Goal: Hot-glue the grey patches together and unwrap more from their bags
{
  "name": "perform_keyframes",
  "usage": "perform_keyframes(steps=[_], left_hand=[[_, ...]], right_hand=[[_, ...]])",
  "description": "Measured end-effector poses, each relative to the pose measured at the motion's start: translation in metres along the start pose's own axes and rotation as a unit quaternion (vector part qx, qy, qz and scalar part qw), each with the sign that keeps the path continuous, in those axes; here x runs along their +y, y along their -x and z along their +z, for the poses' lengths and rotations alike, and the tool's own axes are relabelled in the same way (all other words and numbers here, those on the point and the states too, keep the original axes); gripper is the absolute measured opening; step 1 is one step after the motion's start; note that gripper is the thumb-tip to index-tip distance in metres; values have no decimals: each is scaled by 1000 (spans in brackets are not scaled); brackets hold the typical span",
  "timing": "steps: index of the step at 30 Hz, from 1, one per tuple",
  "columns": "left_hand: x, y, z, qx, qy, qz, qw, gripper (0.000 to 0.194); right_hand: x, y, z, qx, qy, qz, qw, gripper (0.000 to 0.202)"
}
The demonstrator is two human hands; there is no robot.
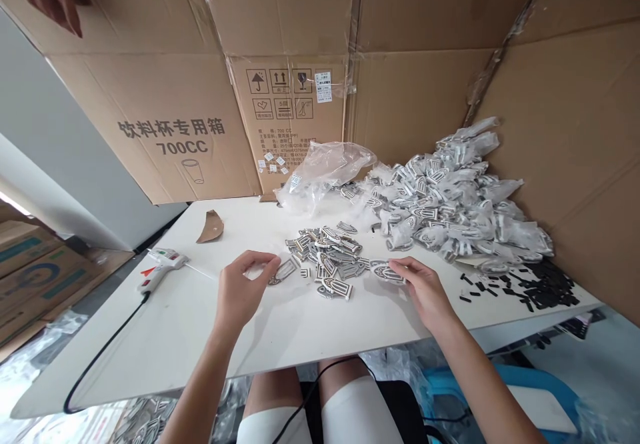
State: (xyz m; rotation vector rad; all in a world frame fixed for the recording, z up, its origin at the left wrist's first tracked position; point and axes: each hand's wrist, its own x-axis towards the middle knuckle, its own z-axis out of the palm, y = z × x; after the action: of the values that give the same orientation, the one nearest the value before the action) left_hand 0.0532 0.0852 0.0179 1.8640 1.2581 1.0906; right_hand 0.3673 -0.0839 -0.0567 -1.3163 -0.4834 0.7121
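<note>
My left hand [243, 289] is closed in a pinch at the left of the pile, on the end of a flat grey outline piece [285, 269]. On the other side, my right hand [424, 291] pinches a flat striped arch-shaped piece [384, 271] between thumb and fingers, just above the table. Between the hands lies a loose pile of similar grey, white and black pieces [327, 247]. Two or so striped pieces [339, 288] lie at its near edge. A tiny striped bit [305, 273] sits by my left fingertips.
A glue gun [163, 267] with a black cord lies left on the white table [200, 344]. Bagged pieces [450, 197] are heaped at the back right, behind small black strips [545, 287]. A clear plastic bag [325, 171] and cardboard scrap [211, 227] lie before cardboard walls [410, 97].
</note>
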Motion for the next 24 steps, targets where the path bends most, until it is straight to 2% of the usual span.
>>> perform_keyframes(steps=[5,10,13,17,22,24], left_hand=[[-2,0,-2,-46,15,-27,998,37],[-3,3,-6,-89,41,-50,994,46],[-1,4,-7,-107,57,-56,991,48],[-1,5,-5,-105,29,-53,993,49],[-7,4,-1,-115,1,-69,991,54],[-9,5,0,-115,-11,-68,991,54]], right_hand=[[-5,5,5,-32,88,-36,995,38],[-17,19,12,-112,189,-164,962,27],[-21,21,17,-146,198,-157,956,26],[-19,16,21,-125,183,-130,967,32],[-16,15,27,-93,180,-168,965,33],[-17,16,29,-78,213,-205,952,31]])
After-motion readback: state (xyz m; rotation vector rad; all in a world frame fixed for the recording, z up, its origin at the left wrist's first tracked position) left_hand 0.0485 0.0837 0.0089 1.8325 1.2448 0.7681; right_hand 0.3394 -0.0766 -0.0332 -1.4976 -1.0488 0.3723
